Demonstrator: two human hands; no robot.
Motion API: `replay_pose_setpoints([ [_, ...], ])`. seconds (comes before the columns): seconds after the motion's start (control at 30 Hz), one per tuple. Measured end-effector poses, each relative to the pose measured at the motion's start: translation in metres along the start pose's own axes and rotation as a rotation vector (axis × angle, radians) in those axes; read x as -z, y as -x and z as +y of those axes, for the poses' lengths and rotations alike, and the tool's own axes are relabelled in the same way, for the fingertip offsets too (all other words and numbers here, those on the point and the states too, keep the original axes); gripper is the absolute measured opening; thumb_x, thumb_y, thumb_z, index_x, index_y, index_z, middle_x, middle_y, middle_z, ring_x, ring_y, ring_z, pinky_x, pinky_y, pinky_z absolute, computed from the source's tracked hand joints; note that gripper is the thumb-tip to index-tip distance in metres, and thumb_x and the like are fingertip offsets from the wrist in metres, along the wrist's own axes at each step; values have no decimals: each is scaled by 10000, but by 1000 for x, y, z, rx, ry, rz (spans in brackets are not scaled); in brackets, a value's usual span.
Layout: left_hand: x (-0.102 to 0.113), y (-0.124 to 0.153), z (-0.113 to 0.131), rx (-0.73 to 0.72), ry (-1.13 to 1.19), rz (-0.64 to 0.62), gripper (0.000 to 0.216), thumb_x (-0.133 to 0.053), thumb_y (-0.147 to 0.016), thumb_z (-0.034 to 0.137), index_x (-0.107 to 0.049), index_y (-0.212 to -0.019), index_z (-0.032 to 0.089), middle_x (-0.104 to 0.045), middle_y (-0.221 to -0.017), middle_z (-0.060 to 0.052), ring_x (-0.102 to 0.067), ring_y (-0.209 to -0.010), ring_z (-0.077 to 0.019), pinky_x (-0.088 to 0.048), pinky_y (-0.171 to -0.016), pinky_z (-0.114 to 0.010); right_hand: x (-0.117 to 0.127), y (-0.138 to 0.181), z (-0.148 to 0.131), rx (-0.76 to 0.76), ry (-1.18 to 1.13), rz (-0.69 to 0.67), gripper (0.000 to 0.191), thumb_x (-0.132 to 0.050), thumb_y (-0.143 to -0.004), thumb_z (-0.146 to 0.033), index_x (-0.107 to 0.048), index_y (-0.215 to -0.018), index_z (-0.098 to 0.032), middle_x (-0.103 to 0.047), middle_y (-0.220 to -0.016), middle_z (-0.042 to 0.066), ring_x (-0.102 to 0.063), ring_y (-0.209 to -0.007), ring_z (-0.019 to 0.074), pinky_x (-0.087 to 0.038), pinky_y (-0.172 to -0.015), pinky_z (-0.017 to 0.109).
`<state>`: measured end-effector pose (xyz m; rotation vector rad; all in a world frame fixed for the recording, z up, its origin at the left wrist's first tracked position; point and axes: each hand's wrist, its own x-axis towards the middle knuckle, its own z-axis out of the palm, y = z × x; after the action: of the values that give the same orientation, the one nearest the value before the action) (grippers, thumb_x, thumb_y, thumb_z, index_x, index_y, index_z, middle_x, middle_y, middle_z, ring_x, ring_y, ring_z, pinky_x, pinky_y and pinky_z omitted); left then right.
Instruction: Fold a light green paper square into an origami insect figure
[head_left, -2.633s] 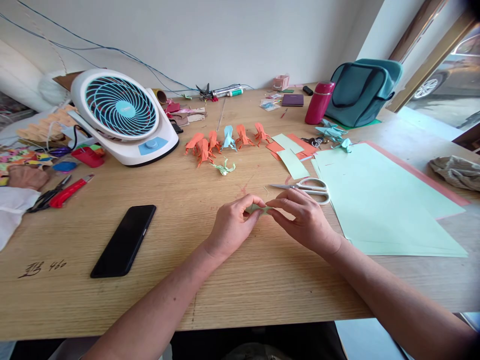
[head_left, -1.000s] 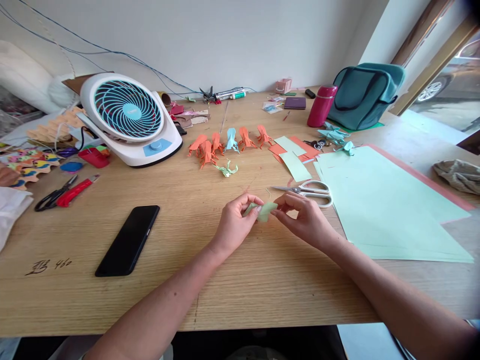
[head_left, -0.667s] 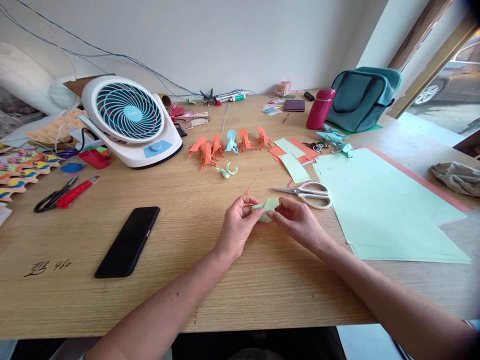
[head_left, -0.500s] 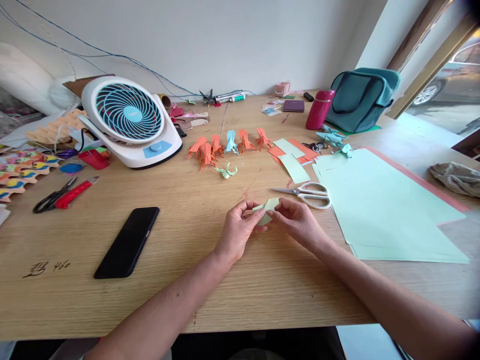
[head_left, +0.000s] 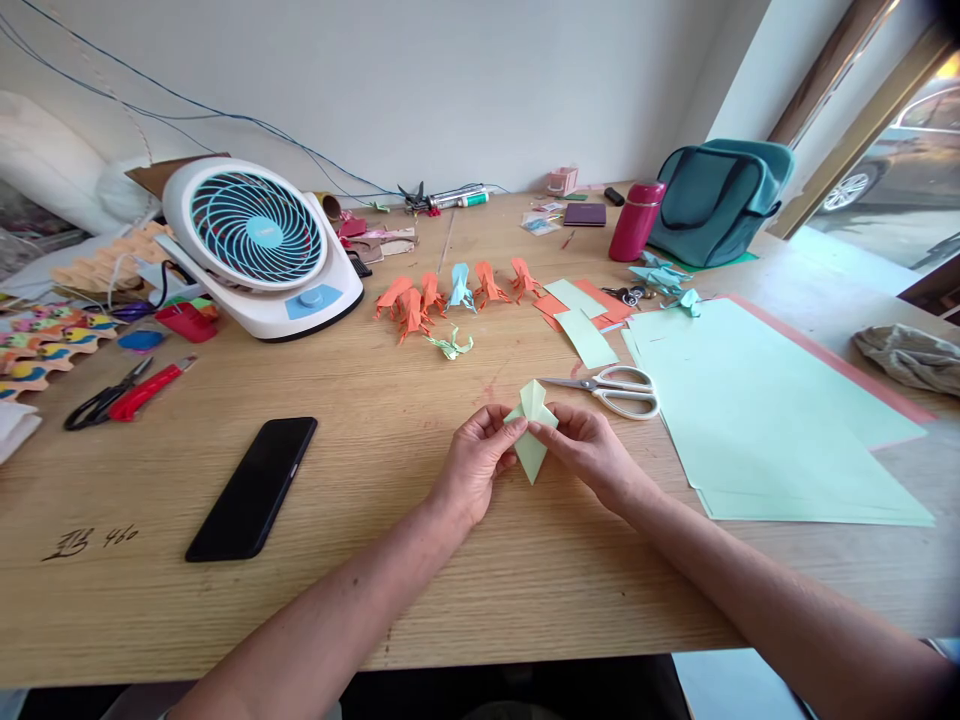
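Observation:
A small folded piece of light green paper (head_left: 531, 430), shaped like a long diamond, is held upright just above the wooden table (head_left: 420, 560). My left hand (head_left: 476, 460) pinches its left side with thumb and fingertips. My right hand (head_left: 592, 455) pinches its right side. Both hands meet at the paper near the middle of the table. White-handled scissors (head_left: 619, 388) lie just beyond my right hand.
A black phone (head_left: 253, 487) lies to the left. Several orange and blue origami figures (head_left: 450, 288) stand further back, near a white fan (head_left: 259, 245). A stack of green sheets (head_left: 765, 400) covers the right side. A red bottle (head_left: 634, 220) and a teal bag (head_left: 716, 200) stand at the back right.
The green paper was a flat strip between my fingertips; it has been opened and turned, and stands now as a tall pointed diamond. Both hands have stayed close together.

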<state>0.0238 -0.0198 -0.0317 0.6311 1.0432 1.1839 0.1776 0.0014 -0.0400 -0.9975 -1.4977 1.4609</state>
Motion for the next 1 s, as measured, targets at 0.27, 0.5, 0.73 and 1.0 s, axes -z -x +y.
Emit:
replay_pose_setpoints([
  [0.27,6,-4,2,-353,-300,-23,244,-821,-723,340,-668,-829,181,-659,-801,22,-561,-717,-88,-439,-655,-195,0,3,4,19,161,114,383,-657,-838,-566,-562,-766,-202,-531,-669,-13,-468,-601,134,-368,-531,269],
  [0.5,11,-3,7,-646,-611,51,130,-748,-807,305,-708,-789,183,-659,-798,-6,-518,-678,-110,-418,-607,-217,-7,7,-4,36,356,199,315,-618,-849,-407,-454,-665,-209,-406,-615,-46,-352,-567,102,-276,-511,260],
  [0.73,7,1,7,-713,-673,32,107,-738,-828,266,-695,-779,181,-618,-805,0,-481,-652,-100,-402,-580,-216,-8,7,-5,144,371,217,299,-594,-870,-369,-455,-661,-207,-436,-655,-32,-391,-606,109,-329,-547,256],
  [1.0,9,-2,6,-805,-689,19,131,-738,-837,214,-656,-741,176,-561,-762,15,-438,-637,-90,-395,-592,-212,-8,8,-1,273,412,222,310,-594,-904,-301,-428,-656,-214,-429,-660,-35,-410,-605,110,-347,-561,255],
])
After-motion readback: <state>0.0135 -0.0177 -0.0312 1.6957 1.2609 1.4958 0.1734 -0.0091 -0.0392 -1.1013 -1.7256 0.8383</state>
